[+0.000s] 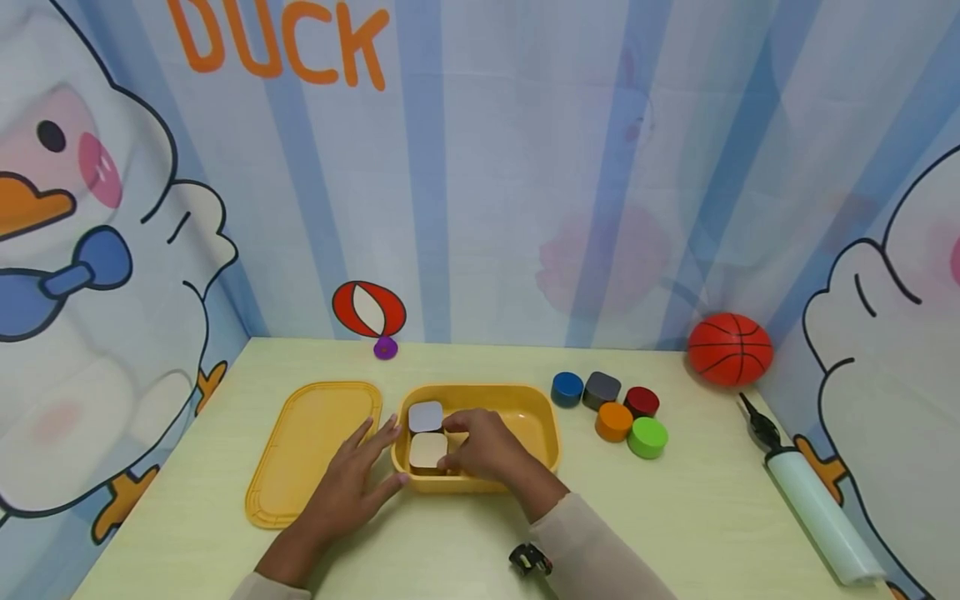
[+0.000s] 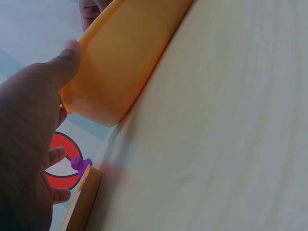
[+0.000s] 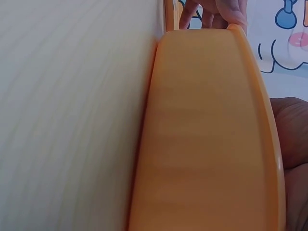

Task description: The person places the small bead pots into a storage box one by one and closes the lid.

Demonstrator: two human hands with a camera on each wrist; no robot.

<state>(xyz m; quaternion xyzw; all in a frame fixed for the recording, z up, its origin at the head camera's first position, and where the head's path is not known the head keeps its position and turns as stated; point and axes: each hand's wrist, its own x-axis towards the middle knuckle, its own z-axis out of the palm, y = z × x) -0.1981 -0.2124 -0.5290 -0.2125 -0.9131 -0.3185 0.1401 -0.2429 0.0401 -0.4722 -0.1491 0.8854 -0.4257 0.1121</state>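
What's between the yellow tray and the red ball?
The head view shows a blue block, gray block, dark red block, orange block and green block clustered there.

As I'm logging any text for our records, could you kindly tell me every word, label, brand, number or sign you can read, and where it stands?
"DUCK": orange lettering on the striped backdrop, the D and U clipped by the picture's top edge.
No other text can be read; none shows on the yellow box or red ball. The black device is too small to judge.
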